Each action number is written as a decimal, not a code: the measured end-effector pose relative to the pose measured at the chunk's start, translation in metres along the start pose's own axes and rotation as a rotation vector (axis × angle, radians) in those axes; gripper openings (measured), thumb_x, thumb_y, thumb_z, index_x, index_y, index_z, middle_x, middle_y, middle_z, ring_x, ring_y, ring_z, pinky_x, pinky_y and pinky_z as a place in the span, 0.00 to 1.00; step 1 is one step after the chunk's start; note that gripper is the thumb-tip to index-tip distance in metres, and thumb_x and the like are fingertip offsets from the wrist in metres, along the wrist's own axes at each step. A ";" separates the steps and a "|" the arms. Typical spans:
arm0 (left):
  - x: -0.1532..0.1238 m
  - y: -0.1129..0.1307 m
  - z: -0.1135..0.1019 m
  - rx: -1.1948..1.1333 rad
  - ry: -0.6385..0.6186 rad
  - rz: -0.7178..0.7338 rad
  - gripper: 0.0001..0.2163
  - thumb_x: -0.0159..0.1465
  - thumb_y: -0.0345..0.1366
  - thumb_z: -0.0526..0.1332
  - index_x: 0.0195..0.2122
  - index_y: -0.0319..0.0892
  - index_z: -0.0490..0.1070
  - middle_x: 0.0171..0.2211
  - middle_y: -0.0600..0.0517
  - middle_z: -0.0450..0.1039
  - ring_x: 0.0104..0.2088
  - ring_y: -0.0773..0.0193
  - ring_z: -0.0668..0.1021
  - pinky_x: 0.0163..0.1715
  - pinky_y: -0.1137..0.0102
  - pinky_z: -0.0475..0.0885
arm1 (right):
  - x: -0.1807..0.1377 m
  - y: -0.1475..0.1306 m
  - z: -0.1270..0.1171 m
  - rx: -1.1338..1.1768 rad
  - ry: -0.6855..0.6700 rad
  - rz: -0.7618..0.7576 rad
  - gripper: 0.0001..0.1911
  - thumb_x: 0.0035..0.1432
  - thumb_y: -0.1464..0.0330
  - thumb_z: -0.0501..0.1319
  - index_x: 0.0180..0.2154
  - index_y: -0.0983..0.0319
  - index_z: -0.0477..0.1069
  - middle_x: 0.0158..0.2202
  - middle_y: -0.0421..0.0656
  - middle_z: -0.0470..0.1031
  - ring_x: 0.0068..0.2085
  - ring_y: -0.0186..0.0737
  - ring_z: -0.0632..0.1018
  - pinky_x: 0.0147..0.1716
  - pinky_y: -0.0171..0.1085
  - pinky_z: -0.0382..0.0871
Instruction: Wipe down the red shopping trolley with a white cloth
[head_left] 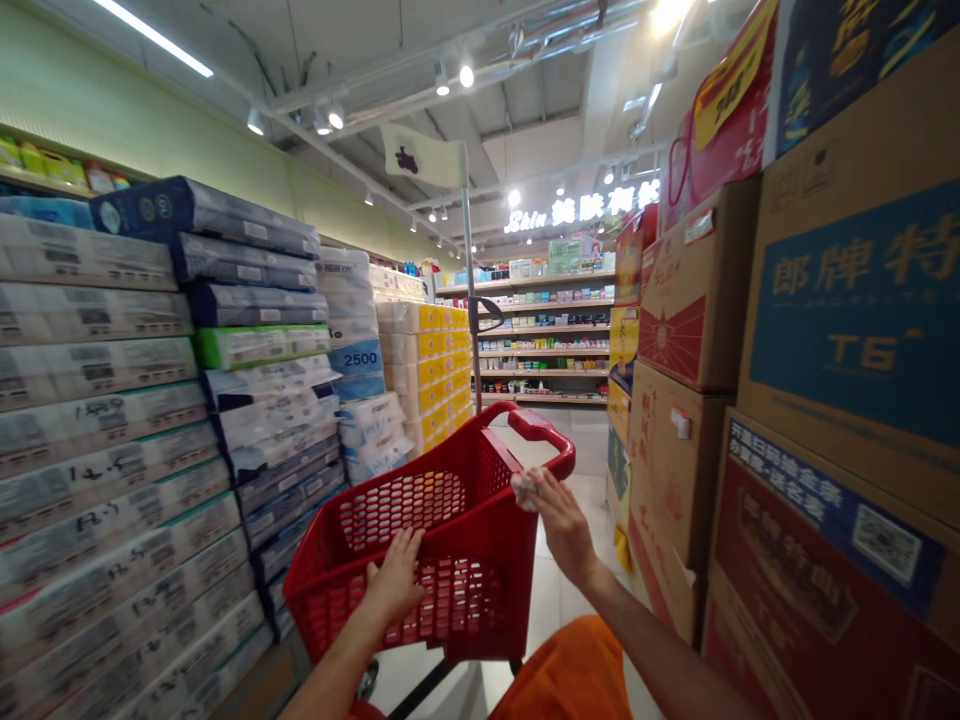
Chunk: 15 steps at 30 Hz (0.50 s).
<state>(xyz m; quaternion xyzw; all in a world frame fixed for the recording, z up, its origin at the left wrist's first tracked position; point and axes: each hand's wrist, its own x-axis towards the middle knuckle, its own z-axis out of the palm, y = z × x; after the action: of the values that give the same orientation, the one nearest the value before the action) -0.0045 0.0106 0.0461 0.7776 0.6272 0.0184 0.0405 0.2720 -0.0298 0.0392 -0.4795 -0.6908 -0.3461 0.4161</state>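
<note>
A red plastic shopping cart (480,540) stands sideways in front of me, its handle (559,462) toward the right. My left hand (397,575) is at the near side of the basket. Its fingers are stretched out by the rim, and nothing shows in them. In my right hand (562,525) is a crumpled whitish cloth (529,489), pressed by the fingertips at the basket's top corner, just below the handle. A pole with a pale flag (424,158) rises behind the cart; whether it is fixed to the cart I cannot tell.
Tall stacks of wrapped tissue packs (112,420) line the left side, with yellow-and-white packs (435,350) farther back. Cardboard boxes (847,260) are piled high close on the right. Stocked shelves (544,335) close off the far end. Orange clothing (577,670) shows below me.
</note>
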 end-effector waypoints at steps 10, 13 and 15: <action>-0.001 -0.002 -0.001 -0.011 -0.003 -0.002 0.37 0.47 0.28 0.52 0.60 0.41 0.42 0.63 0.47 0.37 0.62 0.60 0.43 0.53 0.48 0.51 | -0.057 -0.024 0.017 0.106 -0.188 -0.220 0.20 0.58 0.78 0.46 0.44 0.57 0.70 0.45 0.40 0.72 0.49 0.37 0.70 0.44 0.39 0.69; 0.000 -0.003 0.002 -0.012 0.016 0.002 0.37 0.46 0.28 0.52 0.60 0.41 0.41 0.63 0.47 0.36 0.62 0.60 0.43 0.53 0.48 0.51 | -0.023 -0.015 0.008 0.055 -0.092 -0.095 0.22 0.58 0.79 0.43 0.48 0.59 0.66 0.52 0.43 0.66 0.56 0.40 0.62 0.50 0.44 0.62; 0.000 -0.003 0.005 -0.012 0.024 0.006 0.38 0.46 0.27 0.51 0.60 0.42 0.39 0.63 0.48 0.34 0.62 0.59 0.42 0.53 0.47 0.50 | -0.003 -0.007 0.005 0.033 -0.029 -0.029 0.23 0.58 0.79 0.43 0.50 0.60 0.65 0.54 0.44 0.63 0.58 0.41 0.57 0.53 0.47 0.58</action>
<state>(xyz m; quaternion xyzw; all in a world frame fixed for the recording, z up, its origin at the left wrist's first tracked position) -0.0074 0.0110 0.0414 0.7791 0.6250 0.0317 0.0375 0.2649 -0.0280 0.0340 -0.4676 -0.7090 -0.3338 0.4089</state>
